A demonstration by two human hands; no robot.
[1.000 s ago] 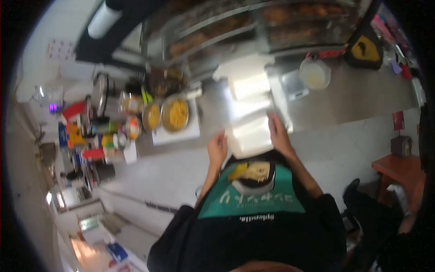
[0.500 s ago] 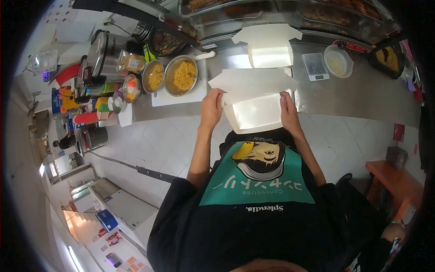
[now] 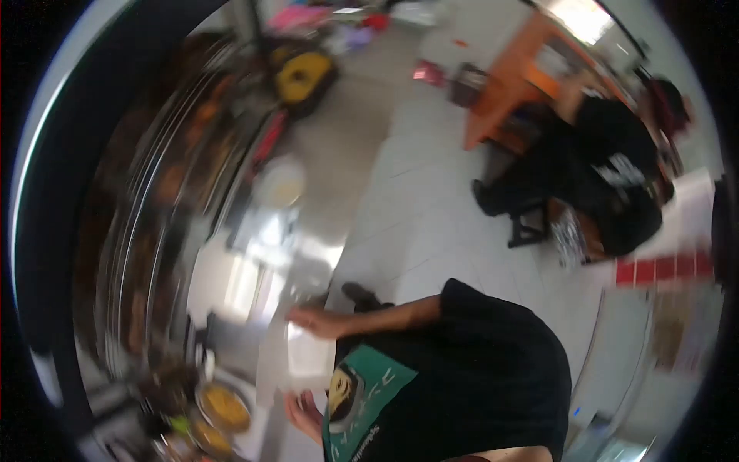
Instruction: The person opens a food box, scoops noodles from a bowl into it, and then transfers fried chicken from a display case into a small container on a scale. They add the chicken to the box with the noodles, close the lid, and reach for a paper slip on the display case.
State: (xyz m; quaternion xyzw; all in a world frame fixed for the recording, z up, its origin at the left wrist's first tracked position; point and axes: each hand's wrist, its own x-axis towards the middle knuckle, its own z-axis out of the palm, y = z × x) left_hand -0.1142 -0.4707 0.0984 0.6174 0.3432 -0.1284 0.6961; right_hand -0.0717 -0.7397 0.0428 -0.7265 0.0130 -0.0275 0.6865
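Observation:
A white paper takeout box [image 3: 309, 353] with its lid flap up is held close to my shirt, at the counter's edge. My right hand [image 3: 317, 320] is closed on one side of the box. On the opposite side, my left hand [image 3: 304, 413] grips it, its fingers smeared by motion. A second white takeout box [image 3: 219, 281] stands open on the steel counter beyond my hands. Metal bowls of yellow food [image 3: 223, 408] sit near my left hand, at the bottom of the view.
A small scale [image 3: 268, 225] and a clear plastic bowl [image 3: 280, 185] are farther along the counter [image 3: 350, 123]. A glass display case [image 3: 165, 192] runs behind it. Across the tiled floor [image 3: 431, 208], a person in black [image 3: 616, 162] sits by an orange table [image 3: 504, 77].
My head has turned sharply right, so the counter now runs up the left side and the seated person shows. Both hands still hold the takeout box.

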